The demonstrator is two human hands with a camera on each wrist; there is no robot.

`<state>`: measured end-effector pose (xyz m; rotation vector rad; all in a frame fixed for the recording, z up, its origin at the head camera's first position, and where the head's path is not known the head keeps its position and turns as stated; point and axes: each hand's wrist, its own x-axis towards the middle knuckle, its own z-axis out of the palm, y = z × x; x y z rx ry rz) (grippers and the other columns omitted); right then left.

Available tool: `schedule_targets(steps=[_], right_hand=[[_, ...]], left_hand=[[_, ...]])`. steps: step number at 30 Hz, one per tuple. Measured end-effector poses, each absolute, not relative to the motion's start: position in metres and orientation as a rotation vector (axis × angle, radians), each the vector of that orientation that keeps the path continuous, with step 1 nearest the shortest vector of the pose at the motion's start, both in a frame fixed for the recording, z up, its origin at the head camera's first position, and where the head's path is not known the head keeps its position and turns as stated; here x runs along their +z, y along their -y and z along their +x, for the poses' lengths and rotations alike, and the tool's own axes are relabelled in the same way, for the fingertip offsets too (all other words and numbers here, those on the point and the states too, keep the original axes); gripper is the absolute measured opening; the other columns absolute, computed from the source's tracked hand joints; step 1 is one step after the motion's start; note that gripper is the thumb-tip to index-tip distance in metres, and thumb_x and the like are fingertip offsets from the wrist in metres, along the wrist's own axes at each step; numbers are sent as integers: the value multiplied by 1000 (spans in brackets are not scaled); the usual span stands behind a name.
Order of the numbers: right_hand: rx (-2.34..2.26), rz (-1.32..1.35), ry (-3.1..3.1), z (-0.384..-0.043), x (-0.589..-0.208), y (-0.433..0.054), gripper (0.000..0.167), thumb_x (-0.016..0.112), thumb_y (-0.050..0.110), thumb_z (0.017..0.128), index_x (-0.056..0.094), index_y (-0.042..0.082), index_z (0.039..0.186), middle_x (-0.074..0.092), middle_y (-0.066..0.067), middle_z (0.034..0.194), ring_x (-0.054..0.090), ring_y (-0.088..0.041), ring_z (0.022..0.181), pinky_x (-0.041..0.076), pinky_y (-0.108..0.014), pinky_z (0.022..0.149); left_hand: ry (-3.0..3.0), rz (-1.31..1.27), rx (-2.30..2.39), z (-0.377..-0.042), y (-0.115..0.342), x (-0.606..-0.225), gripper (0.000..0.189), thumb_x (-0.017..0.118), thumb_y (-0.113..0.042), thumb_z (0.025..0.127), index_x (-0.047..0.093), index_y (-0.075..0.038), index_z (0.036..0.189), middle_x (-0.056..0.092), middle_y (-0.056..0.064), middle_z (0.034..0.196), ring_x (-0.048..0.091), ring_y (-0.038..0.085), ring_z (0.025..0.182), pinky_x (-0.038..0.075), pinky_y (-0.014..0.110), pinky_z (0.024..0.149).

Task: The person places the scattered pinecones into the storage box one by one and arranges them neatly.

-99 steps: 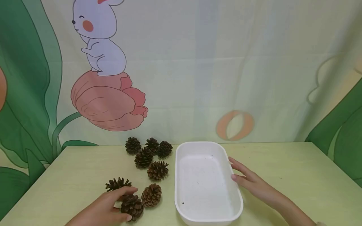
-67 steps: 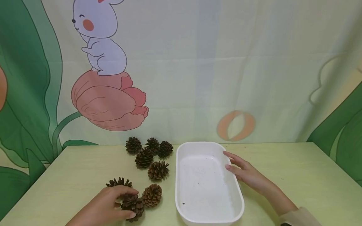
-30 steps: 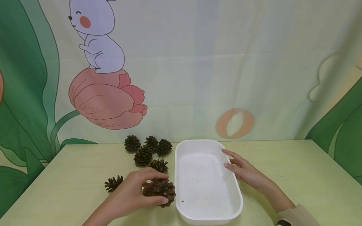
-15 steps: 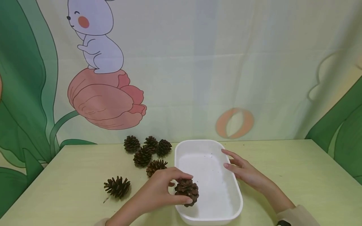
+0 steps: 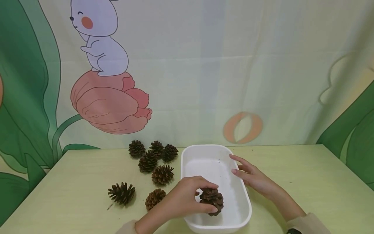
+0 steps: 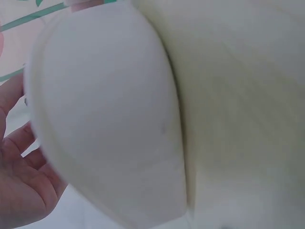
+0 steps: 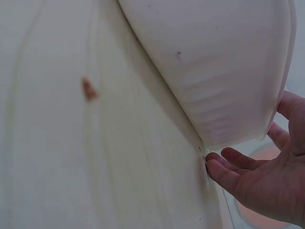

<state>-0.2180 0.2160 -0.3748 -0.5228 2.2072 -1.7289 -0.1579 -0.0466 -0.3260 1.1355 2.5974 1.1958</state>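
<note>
My left hand [image 5: 185,196] pinches a brown pine cone [image 5: 214,201] between thumb and fingers, over the near part of a white plastic tub [image 5: 230,225]. In the left wrist view, the tub's outer wall [image 6: 109,109] hides the cone, and part of the left hand [image 6: 24,183] shows beyond the rim. My right hand [image 5: 258,182] holds the tub's right side: thumb and index finger lie over the rim. Seen from the right wrist, the other fingers of that hand [image 7: 257,179] stay outside, by the tub's lower wall [image 7: 224,86].
Left of the tub lie several more pine cones: a back cluster [image 5: 148,161], one nearer cone [image 5: 162,175], one by the left forearm [image 5: 155,198] and one farther left [image 5: 121,193]. Small dark crumbs dot the tub's floor. A printed curtain [image 5: 175,81] hangs behind the pale table [image 5: 292,182].
My left hand has picked up a pine cone from the left group and carried it right, over the tub. My right hand has shifted slightly, its thumb and index finger now farther over the rim.
</note>
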Motion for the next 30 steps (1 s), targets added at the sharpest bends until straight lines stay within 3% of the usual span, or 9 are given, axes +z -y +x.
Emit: schedule_targets(steps=[9,16,30], right_hand=[[-1722,-491,-2233,-219,-376,-215,57,49,24,95,22,11,144,35,-31,130,51,-30,106,48,-34,83],[-1727,-470,-2237,-219,-377,-215,57,49,25,94,23,13,144,35,-30,131,50,-32,109,47,-35,85],[-1715,-483,-2255,-219,-378,-215,57,48,24,95,23,12,144,36,-29,132,49,-31,110,45,-34,87]], left_hand=[[-2637,1179,1003,-162,23,-336,42,78,-30,71,67,-14,109,65,-12,102,54,-5,87,42,10,71],[-2689,1154,846,-164,10,-339,43,78,-36,69,68,-21,108,64,-17,102,55,-5,93,43,13,78],[-2686,1203,679,-163,-9,-342,40,79,-37,67,69,-23,103,65,-19,96,56,-3,91,43,13,78]])
